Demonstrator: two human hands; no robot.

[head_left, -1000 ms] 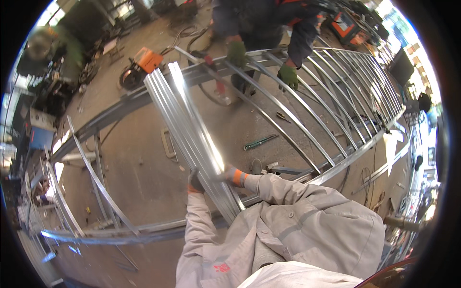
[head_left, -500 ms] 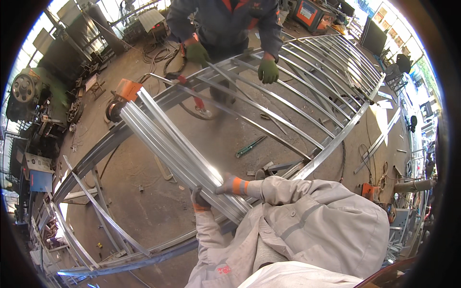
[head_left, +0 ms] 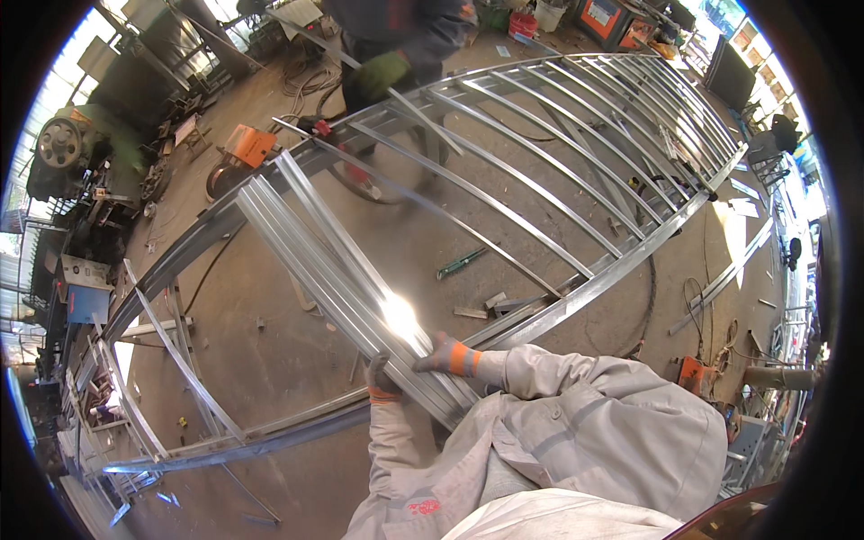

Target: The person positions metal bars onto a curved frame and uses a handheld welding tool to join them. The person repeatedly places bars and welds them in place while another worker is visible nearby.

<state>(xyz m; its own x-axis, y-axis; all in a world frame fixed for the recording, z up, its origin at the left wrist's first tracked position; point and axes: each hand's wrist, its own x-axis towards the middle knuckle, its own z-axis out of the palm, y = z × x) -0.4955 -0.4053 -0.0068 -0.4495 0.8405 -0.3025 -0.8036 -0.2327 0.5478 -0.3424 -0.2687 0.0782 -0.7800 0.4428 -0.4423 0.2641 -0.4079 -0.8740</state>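
Observation:
A bundle of long silvery metal channel bars (head_left: 310, 270) lies across the large curved metal frame (head_left: 612, 270), its far end near the frame's far rail. At its near end, my left hand (head_left: 382, 378), in a grey glove with an orange cuff, wraps round the left side. My right hand (head_left: 443, 354), gloved alike, grips the right side of the bundle, thumb over the top. Undersides of both hands are hidden by the bars. One or two bars on the right lie slightly apart at the far end and catch a bright glare.
Across the frame stands a person whose green glove (head_left: 380, 76) is at a slim metal bar (head_left: 315, 38). Crossbars (head_left: 513, 198) span the frame on the right. An orange machine (head_left: 247, 146) sits beyond the far rail. A green tool (head_left: 461, 263) lies on the floor inside the frame.
The view has shifted slightly. My hands keep hold of the bars. The co-worker has moved left and turned, and a slim bar is now raised at that person's glove.

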